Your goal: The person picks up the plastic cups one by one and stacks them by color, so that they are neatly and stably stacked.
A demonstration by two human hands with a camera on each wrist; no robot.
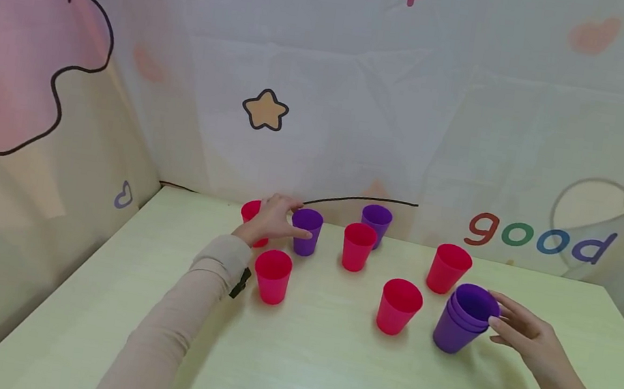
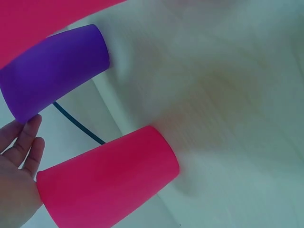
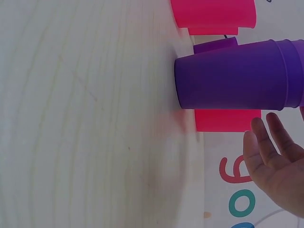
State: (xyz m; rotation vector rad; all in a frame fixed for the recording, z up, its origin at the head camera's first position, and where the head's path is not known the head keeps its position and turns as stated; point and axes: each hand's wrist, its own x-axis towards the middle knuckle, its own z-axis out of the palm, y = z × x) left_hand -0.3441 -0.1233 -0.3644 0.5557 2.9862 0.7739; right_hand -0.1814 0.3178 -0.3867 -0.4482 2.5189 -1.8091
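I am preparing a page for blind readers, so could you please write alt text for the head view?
A person's left hand is at the rim of a purple cup, and the right hand touches a stack of purple cups on a pale table. Five red cups and another purple cup stand there too, before a backdrop printed with a star.

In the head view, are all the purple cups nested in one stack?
No, one purple cup by the left hand and another purple cup behind a red cup stand apart from the purple stack.
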